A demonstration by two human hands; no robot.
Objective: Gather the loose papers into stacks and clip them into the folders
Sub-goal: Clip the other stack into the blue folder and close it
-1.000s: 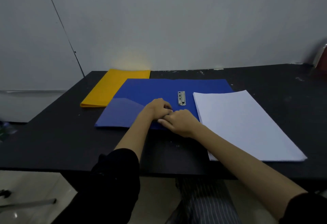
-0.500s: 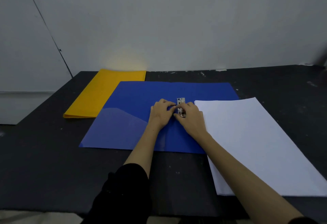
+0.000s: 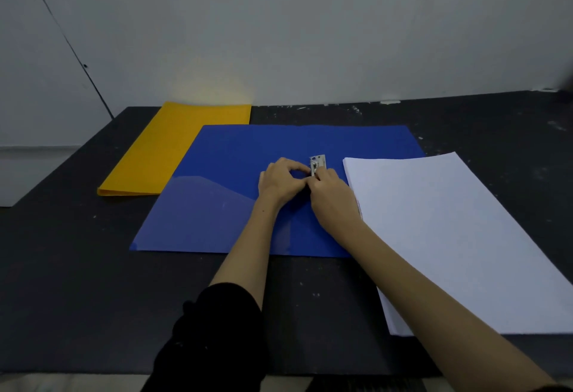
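Observation:
A blue folder (image 3: 235,171) lies open and flat in the middle of the black table. Its metal clip (image 3: 318,162) sits near the fold. My left hand (image 3: 280,182) and my right hand (image 3: 330,194) meet at the clip's near end, fingers pinched on it. A stack of white papers (image 3: 449,236) lies to the right, overlapping the folder's right half. A closed yellow folder (image 3: 173,150) rests at the back left.
The black table (image 3: 77,267) ends at a grey wall behind and drops off at its left and near edges. Pale paint flecks mark its surface.
Both hands moved away from the folder's near edge up to the metal clip and now pinch it. The camera has tilted closer over the table.

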